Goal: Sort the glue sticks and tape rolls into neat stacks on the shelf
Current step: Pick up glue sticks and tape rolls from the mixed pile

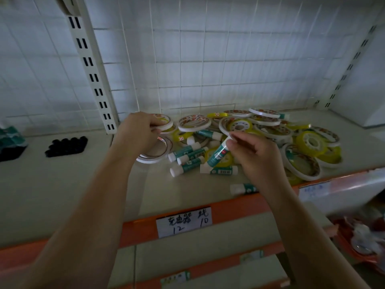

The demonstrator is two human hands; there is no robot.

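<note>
A jumble of white-rimmed tape rolls (193,123), yellow tape rolls (311,143) and teal-and-white glue sticks (187,166) covers the shelf (73,184). My left hand (137,130) grips a white tape roll (165,124) at the pile's left end. Another thin white roll (154,157) lies flat just below that hand. My right hand (248,151) pinches a glue stick (218,155), tilted with its cap low, above the pile's middle. One glue stick (242,188) lies alone near the front edge.
An orange shelf edge carries a handwritten price label (183,222). Black caps (66,147) and a dark teal pack (10,142) sit on the neighbouring shelf at the left. A slotted white upright (93,76) divides the bays. Lower shelves step out below.
</note>
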